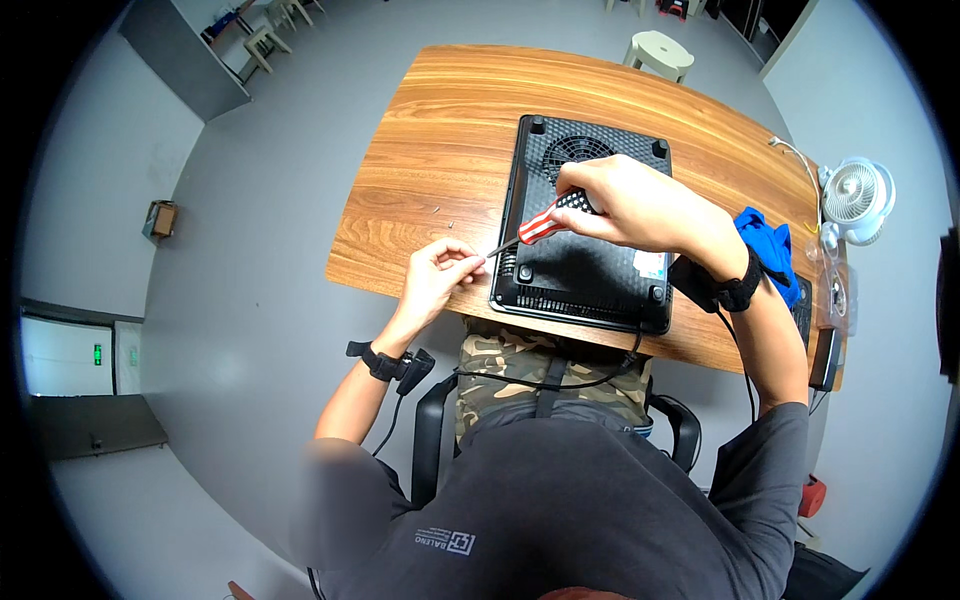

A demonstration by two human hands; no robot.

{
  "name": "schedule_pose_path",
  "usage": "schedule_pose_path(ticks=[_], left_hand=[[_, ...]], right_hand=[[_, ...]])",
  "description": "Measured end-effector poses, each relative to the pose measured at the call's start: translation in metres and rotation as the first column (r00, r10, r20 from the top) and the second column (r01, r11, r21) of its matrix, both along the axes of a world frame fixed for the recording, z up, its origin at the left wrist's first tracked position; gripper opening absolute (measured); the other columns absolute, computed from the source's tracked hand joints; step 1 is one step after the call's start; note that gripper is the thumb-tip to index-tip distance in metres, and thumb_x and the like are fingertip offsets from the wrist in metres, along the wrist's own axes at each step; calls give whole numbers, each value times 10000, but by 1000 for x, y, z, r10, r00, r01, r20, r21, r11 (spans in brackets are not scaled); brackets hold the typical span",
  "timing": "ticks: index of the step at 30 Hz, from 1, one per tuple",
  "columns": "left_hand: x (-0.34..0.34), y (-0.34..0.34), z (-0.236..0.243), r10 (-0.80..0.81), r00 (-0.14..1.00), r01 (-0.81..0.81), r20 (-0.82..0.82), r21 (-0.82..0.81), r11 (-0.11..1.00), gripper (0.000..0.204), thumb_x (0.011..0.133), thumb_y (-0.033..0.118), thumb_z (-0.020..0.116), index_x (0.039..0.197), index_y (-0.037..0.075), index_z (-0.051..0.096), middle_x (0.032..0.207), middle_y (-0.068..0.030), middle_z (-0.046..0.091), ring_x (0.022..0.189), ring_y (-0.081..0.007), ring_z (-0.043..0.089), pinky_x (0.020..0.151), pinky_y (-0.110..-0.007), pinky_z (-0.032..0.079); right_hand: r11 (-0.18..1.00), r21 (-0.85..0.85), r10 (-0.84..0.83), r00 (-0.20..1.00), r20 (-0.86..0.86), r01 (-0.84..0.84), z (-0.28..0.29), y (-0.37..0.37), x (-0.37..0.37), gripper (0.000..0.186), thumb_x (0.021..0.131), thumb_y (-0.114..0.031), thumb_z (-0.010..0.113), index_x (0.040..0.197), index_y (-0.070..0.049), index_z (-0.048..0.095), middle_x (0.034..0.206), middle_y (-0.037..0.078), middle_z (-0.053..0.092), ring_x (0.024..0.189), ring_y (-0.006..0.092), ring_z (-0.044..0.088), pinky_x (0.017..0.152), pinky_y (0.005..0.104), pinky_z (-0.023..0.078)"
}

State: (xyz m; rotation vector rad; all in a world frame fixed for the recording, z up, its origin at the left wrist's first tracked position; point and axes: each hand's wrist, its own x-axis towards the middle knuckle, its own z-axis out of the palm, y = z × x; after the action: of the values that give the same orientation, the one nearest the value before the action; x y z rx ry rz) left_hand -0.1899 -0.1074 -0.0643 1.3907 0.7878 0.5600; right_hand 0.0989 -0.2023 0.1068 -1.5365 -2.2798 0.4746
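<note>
My right hand (640, 205) is closed round the handle of a screwdriver (540, 226) with red and white stripes and a dark, star-patterned end. Its shaft slants down to the left, with the tip close to my left fingers. My left hand (437, 277) is pinched at the tip, beside the left edge of a black induction cooker (590, 285). What the pinch holds is too small to make out. The cooker lies underside up, showing a round fan grille (578, 155), corner feet and vent slots. A small screw-like piece (450, 225) lies on the wood left of it.
The wooden table (440, 120) carries a blue cloth (768, 250) at the right, near a white fan (857, 195) and a clear plastic box (838, 297). A cable (560, 384) crosses my lap. A pale stool (660, 55) stands beyond the far edge.
</note>
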Motion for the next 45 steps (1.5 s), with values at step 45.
schedule_pose_path(ticks=[45], left_hand=[[55, -21, 67, -355, 900, 401, 253, -161, 902, 522, 932, -10, 695, 1422, -24, 515, 1261, -202, 670, 1084, -215, 702, 929, -311, 591]], right_hand=[[985, -41, -173, 955, -242, 168, 14, -58, 67, 342, 1024, -361, 626, 1086, -26, 652, 773, 86, 672, 516, 144, 604, 499, 290, 479]])
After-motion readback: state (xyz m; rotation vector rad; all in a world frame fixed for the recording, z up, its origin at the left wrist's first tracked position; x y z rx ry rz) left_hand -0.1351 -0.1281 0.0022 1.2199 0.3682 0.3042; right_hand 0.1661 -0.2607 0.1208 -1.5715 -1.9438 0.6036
